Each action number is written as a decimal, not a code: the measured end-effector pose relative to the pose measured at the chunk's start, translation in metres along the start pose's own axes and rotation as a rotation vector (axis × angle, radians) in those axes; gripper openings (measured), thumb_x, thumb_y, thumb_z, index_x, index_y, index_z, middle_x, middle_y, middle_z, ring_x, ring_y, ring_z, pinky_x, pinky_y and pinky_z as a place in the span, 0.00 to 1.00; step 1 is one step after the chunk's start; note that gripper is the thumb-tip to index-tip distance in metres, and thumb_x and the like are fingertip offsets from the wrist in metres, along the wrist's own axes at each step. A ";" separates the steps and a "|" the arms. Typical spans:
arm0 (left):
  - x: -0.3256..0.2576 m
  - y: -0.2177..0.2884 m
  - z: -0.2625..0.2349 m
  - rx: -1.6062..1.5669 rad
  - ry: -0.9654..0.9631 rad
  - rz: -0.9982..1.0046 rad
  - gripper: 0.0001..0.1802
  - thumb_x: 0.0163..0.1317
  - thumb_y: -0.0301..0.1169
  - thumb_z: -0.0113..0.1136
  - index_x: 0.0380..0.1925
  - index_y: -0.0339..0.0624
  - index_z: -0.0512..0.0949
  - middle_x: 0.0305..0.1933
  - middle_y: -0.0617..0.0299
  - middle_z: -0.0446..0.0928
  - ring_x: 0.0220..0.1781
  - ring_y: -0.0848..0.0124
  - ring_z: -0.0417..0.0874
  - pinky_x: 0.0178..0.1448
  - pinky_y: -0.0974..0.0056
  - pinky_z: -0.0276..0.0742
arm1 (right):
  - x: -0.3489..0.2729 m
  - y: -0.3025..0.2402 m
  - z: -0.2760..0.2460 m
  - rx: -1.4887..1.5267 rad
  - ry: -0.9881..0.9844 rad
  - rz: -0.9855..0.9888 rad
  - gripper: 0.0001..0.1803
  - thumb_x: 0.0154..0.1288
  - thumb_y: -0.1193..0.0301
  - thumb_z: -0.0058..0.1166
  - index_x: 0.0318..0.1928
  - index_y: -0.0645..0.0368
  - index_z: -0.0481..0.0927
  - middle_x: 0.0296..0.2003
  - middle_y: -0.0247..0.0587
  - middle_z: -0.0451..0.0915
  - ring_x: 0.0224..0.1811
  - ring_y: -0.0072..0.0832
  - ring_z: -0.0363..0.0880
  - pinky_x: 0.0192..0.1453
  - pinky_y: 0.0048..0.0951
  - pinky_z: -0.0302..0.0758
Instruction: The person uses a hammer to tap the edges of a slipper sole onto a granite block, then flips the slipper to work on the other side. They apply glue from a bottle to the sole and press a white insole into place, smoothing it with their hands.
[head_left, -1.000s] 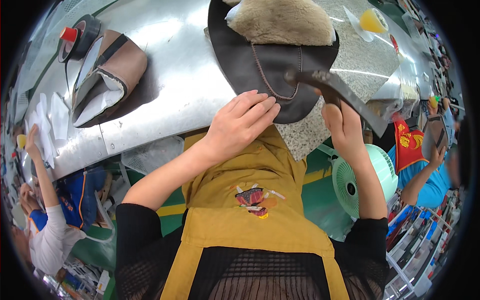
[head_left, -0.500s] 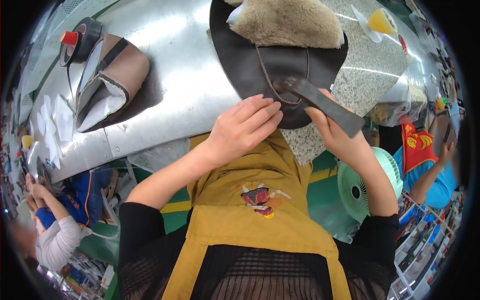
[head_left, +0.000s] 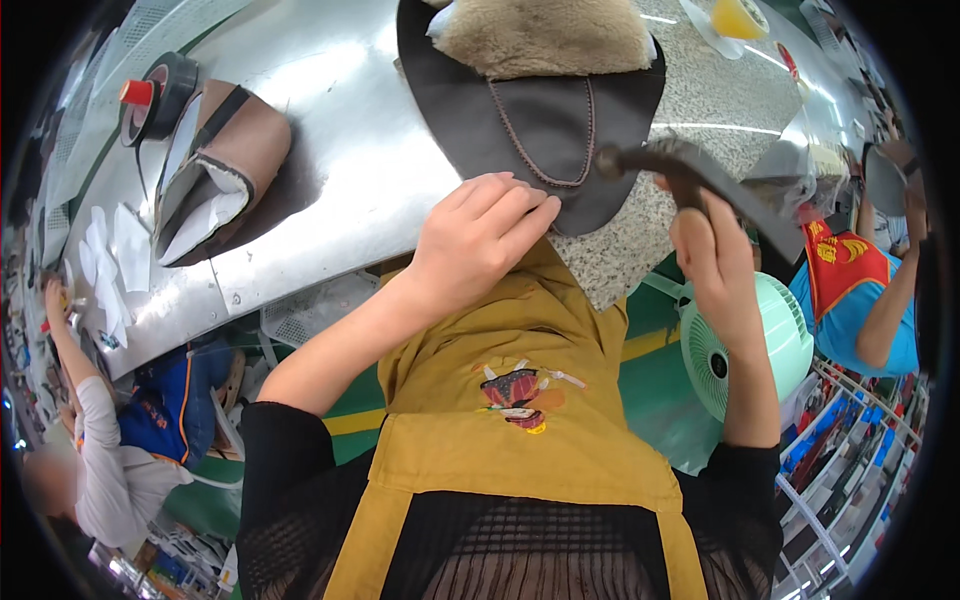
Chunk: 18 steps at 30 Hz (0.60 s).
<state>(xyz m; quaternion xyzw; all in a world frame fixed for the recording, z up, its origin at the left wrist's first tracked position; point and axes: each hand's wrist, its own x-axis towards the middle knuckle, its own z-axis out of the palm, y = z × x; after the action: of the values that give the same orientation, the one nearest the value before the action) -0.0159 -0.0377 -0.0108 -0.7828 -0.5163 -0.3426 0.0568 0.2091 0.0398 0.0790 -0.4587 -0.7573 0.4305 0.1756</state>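
Note:
A dark brown leather piece [head_left: 470, 115] with a U-shaped stitched seam lies across the table's front corner. Beige fleece [head_left: 545, 38] covers its far end. My left hand [head_left: 485, 228] is at the leather's near left edge, fingers together and bent over it, thumb hidden. In my right hand [head_left: 715, 260] is a dark hammer [head_left: 735, 185], gripped by its handle. The hammer is raised to the right of the seam, apart from the leather, with its round face toward it. Motion slightly blurs its head.
A brown boot upper [head_left: 245, 140] and a black tape roll [head_left: 172, 100] with a red cap sit on the metal table [head_left: 340, 120]. White scraps [head_left: 130, 250] lie left. A speckled stone slab [head_left: 705, 85] is under the leather. A green fan [head_left: 760, 340] stands right. People work on both sides.
The hammer has lifted off the leather near the seam and swung to the right with my right hand. My left hand has stayed by the leather's edge. The view has shifted slightly.

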 end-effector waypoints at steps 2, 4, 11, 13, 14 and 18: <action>-0.003 -0.005 0.003 -0.011 0.012 0.035 0.17 0.42 0.26 0.56 0.37 0.44 0.80 0.38 0.65 0.77 0.42 0.67 0.79 0.46 0.64 0.79 | -0.018 0.010 0.001 -0.043 -0.035 0.068 0.15 0.71 0.66 0.45 0.48 0.67 0.74 0.29 0.43 0.72 0.31 0.28 0.68 0.39 0.27 0.69; -0.005 -0.006 0.002 -0.022 0.003 0.062 0.18 0.42 0.26 0.56 0.37 0.44 0.80 0.38 0.65 0.77 0.42 0.67 0.79 0.46 0.63 0.80 | -0.026 0.017 0.010 -0.026 -0.044 0.093 0.15 0.70 0.66 0.45 0.47 0.66 0.74 0.28 0.44 0.73 0.30 0.30 0.69 0.39 0.28 0.69; -0.006 -0.011 -0.002 -0.076 -0.029 0.101 0.16 0.42 0.26 0.57 0.36 0.43 0.81 0.40 0.64 0.77 0.44 0.67 0.78 0.51 0.62 0.79 | -0.022 0.000 0.035 -0.141 -0.102 -0.033 0.11 0.66 0.72 0.49 0.46 0.65 0.74 0.34 0.48 0.76 0.28 0.40 0.75 0.34 0.32 0.72; -0.010 -0.014 0.001 -0.099 -0.024 0.114 0.15 0.43 0.26 0.57 0.36 0.42 0.81 0.40 0.63 0.77 0.45 0.66 0.78 0.52 0.61 0.79 | -0.017 -0.010 0.039 -0.230 -0.088 -0.157 0.11 0.65 0.73 0.50 0.46 0.65 0.74 0.34 0.49 0.77 0.30 0.44 0.76 0.33 0.35 0.73; -0.013 -0.017 0.001 -0.109 -0.019 0.119 0.15 0.43 0.26 0.57 0.35 0.42 0.81 0.40 0.63 0.77 0.46 0.66 0.78 0.53 0.61 0.79 | -0.015 -0.013 0.038 -0.279 -0.090 -0.204 0.11 0.65 0.73 0.50 0.45 0.64 0.75 0.34 0.49 0.77 0.30 0.47 0.76 0.33 0.36 0.73; -0.016 -0.017 -0.005 -0.080 -0.023 0.097 0.15 0.46 0.26 0.57 0.36 0.41 0.81 0.42 0.62 0.77 0.48 0.65 0.78 0.55 0.57 0.77 | -0.015 -0.017 0.027 -0.400 -0.110 -0.139 0.10 0.65 0.72 0.50 0.44 0.65 0.75 0.31 0.51 0.77 0.30 0.49 0.75 0.33 0.38 0.72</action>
<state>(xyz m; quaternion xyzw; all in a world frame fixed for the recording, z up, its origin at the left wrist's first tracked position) -0.0364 -0.0448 -0.0207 -0.8126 -0.4641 -0.3508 0.0358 0.1899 0.0103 0.0799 -0.4069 -0.8658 0.2829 0.0689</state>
